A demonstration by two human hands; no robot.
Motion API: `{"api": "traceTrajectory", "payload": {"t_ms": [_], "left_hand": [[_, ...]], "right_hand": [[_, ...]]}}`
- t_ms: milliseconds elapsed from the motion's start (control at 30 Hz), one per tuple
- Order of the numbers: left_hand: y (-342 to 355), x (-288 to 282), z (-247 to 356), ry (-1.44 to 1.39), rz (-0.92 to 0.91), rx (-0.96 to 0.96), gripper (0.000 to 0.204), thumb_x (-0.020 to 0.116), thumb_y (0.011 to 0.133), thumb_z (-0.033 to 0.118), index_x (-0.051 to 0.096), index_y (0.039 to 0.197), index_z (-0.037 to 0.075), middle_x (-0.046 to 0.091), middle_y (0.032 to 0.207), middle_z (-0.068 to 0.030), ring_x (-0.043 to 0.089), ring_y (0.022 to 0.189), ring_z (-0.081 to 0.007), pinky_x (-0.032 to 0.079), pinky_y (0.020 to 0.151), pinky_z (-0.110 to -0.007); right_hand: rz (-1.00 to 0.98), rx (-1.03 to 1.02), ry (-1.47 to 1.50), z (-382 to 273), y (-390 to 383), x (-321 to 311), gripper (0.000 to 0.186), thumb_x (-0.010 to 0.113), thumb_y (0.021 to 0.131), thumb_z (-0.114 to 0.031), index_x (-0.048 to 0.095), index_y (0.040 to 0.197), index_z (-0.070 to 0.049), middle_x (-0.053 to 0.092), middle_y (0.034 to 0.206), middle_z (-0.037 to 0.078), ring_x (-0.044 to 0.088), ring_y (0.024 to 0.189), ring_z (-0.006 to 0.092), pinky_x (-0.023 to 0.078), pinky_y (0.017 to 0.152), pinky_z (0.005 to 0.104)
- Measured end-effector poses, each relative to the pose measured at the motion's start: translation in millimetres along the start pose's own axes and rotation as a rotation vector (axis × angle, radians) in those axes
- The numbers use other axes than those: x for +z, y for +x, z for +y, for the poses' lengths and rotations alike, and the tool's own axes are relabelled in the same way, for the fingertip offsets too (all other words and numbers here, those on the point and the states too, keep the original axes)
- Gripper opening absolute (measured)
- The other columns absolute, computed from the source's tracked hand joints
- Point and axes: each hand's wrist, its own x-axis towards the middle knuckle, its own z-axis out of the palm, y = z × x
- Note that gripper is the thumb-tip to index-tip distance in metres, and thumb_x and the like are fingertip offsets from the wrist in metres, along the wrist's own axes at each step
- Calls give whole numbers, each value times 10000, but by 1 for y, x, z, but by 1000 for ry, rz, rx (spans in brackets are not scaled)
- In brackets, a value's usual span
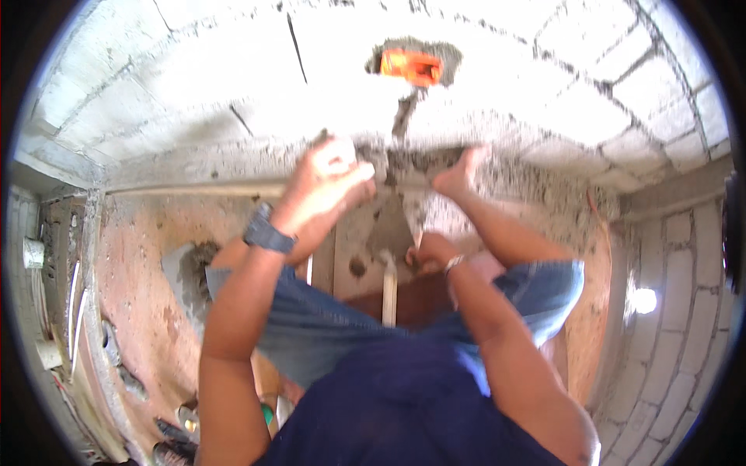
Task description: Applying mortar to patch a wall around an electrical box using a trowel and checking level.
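My left hand [330,179], with a dark watch [268,229] on its wrist, is raised near the foot of the block wall [326,101]. Its fingers are curved, with a gap between them and the thumb; nothing plainly shows in it. Closer to me, my right hand [434,252] is low between my legs with its fingers curled. What they hold, if anything, I cannot make out. Just left of this hand lies a trowel, its grey pointed blade [392,225] toward the wall and its wooden handle [389,299] toward me.
An orange electrical box [412,67] sits in a mortared hole in the wall, above a rough vertical groove [402,116]. I sit on a stained wooden board [148,279], my bare right foot [464,171] against the wall's base. Side walls enclose both sides; several items lie at lower left.
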Motion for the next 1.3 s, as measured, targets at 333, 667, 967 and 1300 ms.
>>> {"api": "traceTrajectory", "payload": {"t_ms": [333, 667, 967, 1300], "left_hand": [[68, 67, -107, 24, 200, -356, 576, 710, 749, 421, 613, 1046, -63, 645, 1046, -232, 636, 989, -297, 497, 846, -347], [76, 85, -125, -76, 312, -216, 553, 743, 770, 357, 583, 1079, -74, 652, 1010, -226, 653, 948, -268, 520, 798, -334], [124, 50, -25, 563, 501, 403, 492, 748, 740, 267, 571, 1138, 38, 596, 1100, -133, 581, 1007, -297, 477, 867, -383], [146, 53, -12, 521, 452, 397, 375, 771, 723, 284, 608, 979, 64, 634, 823, -100, 630, 698, -264, 505, 616, -354]], "right_hand": [[369, -31, 238, -3, 55, 38, 432, 591, 842, -383, 637, 832, 46, 631, 826, 277, 610, 859, 425, 473, 781, 481], [-95, -283, 30, 47, 11, 33, 456, 652, 770, -383, 583, 1117, -95, 650, 987, 194, 618, 894, 391, 490, 794, 462], [126, -137, -6, 22, 1, 31, 606, 709, 706, -284, 486, 1208, -30, 639, 942, 202, 635, 890, 356, 502, 781, 455], [180, -12, -92, 44, -15, -28, 331, 674, 770, -299, 541, 941, -50, 655, 808, 165, 658, 774, 329, 507, 698, 450]]}}
